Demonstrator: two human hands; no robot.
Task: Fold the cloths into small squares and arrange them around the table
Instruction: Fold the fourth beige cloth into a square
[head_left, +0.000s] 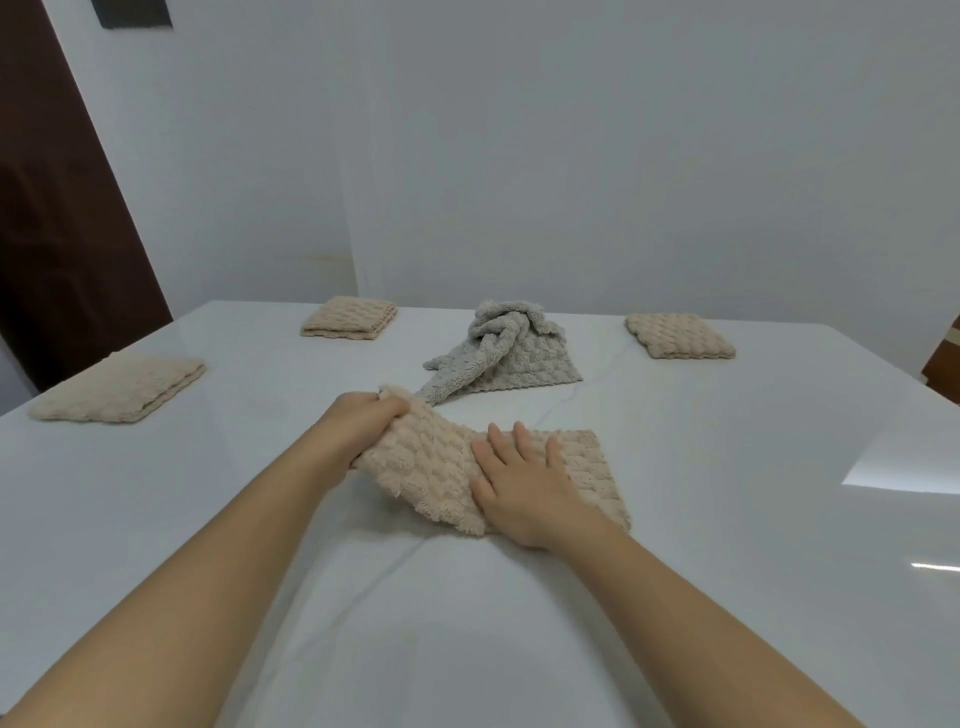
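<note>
The beige cloth (436, 457) is lying near the middle of the white table (727, 467), directly in front of the person. It is forming a strip whose long axis is running from far left to near right.

The left hand (358, 421) is gripping the strip's left end, fingers curled round the fabric, and is holding that end raised off the surface. The right hand (519, 483) is pressing flat on the strip at about its midpoint. Its fingers (522, 441) are straight, slightly spread and pointing away from the person. The right half of the strip is lying flat under and beyond them.

Judgement: the coming move is turning on the line under the right hand. The raised end is lying to the left of that line, so the left hand is the one placed to carry it rightward along the axis onto the flat half.

The grey cloth (509, 358) is sitting crumpled just behind, not yet folded. A near-left square (117, 389), a far-left square (348, 318) and a far-right square (680, 336) are lying folded near the table's edges.
</note>
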